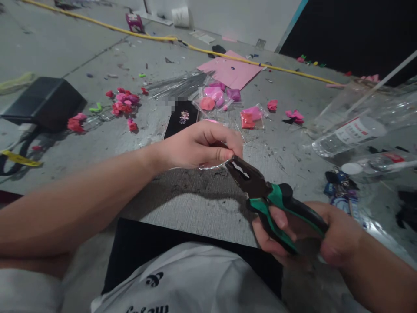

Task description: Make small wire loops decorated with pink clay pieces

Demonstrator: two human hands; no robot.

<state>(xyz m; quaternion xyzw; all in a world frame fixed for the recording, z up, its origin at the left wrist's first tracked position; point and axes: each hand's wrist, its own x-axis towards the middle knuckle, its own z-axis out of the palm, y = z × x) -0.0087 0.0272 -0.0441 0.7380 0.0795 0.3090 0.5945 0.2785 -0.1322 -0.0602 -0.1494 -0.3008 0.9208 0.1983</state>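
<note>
My left hand [205, 145] is closed in a pinch on a thin silvery wire [213, 167], which shows below the fingers. Combination pliers [257, 182] with green and black handles are held in my right hand [339, 234], its fingers wrapped around both handles. The tips of the pliers' jaws meet the wire right at my left thumb and fingertips. Just behind my left hand lies a phone [179, 124] with its screen lit. Past it are a bundle of thin wires [182, 84] and small clear bags of pink and red clay [215, 98].
Small pink and red clay flowers [125, 102] lie at the left, near a black box-shaped adapter [44, 100]. Pink paper [233, 69] lies under a yellow cord [286, 71]. Plastic bottles [352, 134] and a keychain bundle [340, 187] are at the right.
</note>
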